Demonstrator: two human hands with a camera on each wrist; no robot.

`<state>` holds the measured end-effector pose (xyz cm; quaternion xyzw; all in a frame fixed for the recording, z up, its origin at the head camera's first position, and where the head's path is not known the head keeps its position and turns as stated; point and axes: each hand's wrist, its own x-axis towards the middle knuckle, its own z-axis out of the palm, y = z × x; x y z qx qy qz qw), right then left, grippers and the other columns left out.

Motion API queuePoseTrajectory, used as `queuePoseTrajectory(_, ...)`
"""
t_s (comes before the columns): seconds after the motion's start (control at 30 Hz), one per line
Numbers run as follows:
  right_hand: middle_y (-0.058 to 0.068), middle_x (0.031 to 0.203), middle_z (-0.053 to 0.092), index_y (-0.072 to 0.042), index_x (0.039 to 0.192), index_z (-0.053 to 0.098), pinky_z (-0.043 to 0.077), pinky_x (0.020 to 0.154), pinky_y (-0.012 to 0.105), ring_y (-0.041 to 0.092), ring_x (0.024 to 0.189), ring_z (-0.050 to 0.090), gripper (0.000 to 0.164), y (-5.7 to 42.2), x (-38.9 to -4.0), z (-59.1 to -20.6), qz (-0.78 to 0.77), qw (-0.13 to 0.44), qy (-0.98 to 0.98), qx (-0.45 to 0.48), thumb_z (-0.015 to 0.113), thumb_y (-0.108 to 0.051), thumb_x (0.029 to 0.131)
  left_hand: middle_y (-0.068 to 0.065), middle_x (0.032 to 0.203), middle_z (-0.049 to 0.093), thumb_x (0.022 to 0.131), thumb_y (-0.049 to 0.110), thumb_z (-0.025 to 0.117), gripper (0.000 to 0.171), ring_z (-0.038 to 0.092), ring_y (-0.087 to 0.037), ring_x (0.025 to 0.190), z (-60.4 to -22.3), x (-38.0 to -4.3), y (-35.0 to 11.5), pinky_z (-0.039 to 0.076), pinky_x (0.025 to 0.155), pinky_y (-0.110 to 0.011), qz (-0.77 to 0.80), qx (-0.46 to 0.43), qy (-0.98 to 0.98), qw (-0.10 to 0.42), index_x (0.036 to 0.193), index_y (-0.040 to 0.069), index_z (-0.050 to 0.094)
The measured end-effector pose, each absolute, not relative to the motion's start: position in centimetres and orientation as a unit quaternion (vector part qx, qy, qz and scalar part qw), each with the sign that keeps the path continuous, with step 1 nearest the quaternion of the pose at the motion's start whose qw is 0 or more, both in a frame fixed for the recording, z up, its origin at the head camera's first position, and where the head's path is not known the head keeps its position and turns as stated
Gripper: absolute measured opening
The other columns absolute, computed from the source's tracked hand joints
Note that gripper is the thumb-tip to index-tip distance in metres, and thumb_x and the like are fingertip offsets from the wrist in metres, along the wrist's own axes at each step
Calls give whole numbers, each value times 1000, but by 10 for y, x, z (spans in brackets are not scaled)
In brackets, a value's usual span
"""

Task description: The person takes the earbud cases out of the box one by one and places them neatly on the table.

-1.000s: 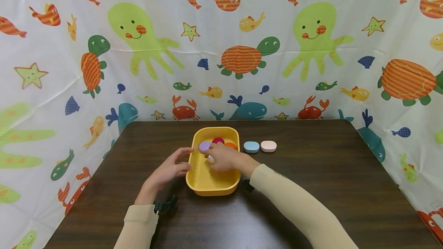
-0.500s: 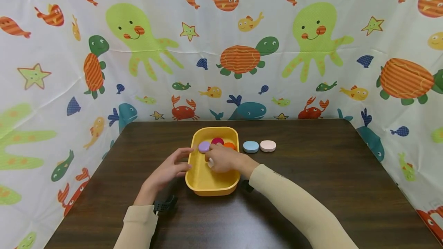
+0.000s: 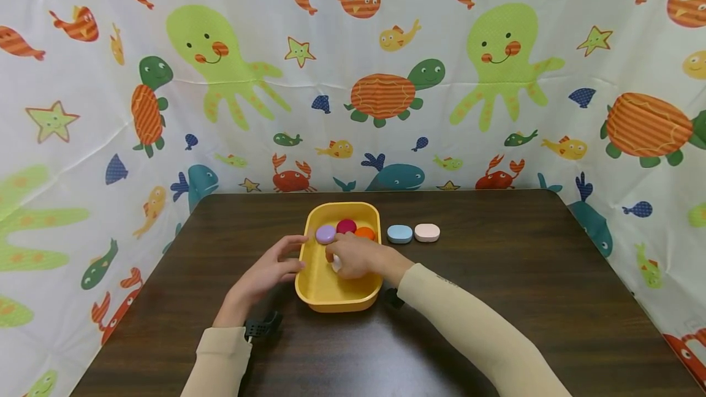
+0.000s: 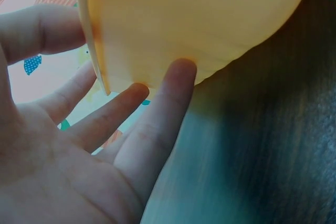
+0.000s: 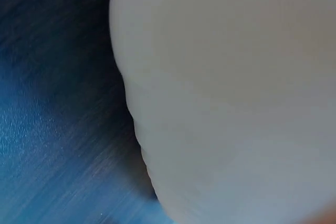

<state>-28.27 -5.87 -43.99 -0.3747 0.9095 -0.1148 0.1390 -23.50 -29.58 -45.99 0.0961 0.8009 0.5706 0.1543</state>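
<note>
From my end, I have the tray (image 3: 325, 291) on the table (image 3: 529, 274), with the left hand (image 3: 270, 265) open against its side, fingers extended. My right hand (image 3: 357, 256) is inside, fingers curled, pinching a white piece (image 3: 336, 263). Purple (image 3: 325, 234), red (image 3: 346, 225) and orange (image 3: 365, 233) pieces sit near it at the tray's far end; blue (image 3: 399, 234) and pink (image 3: 427, 233) ones lie just outside, to the right.

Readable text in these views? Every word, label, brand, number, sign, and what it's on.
No legible text in any view.
Right sleeve: small dark marking near the cuff, possibly lettering, too small to read.
Yellow tray, light blue piece, pale pink piece: no lettering visible.
Backdrop: sea-creature prints, no words visible.
</note>
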Motion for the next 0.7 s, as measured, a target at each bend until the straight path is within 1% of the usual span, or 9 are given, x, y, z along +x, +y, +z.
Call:
queuePoseTrajectory(0.23,2,132,53,-20,117,68,52,94,32,17,107,50,31,-56,-280,-436,-123,134,912,-367,76,-25,88,-20,159,30,100,15,62,59,49,-41,133,-459,-235,-295,50,103,-50,566,94,805,151,152,10,36)
queuePoseTrajectory(0.57,2,127,54,-20,116,68,52,89,30,17,105,50,33,-54,-273,-428,-125,119,910,-378,78,-28,85,-21,159,29,100,16,61,58,48,-42,133,-459,-236,-296,50,103,-50,566,99,804,153,152,10,35)
queuePoseTrajectory(0.7,2,126,54,-20,116,68,52,88,29,16,106,49,34,-52,-271,-428,-136,115,909,-377,79,-29,85,-21,159,29,100,16,62,59,47,-42,134,-460,-236,-296,50,103,-50,565,98,805,152,153,10,36)
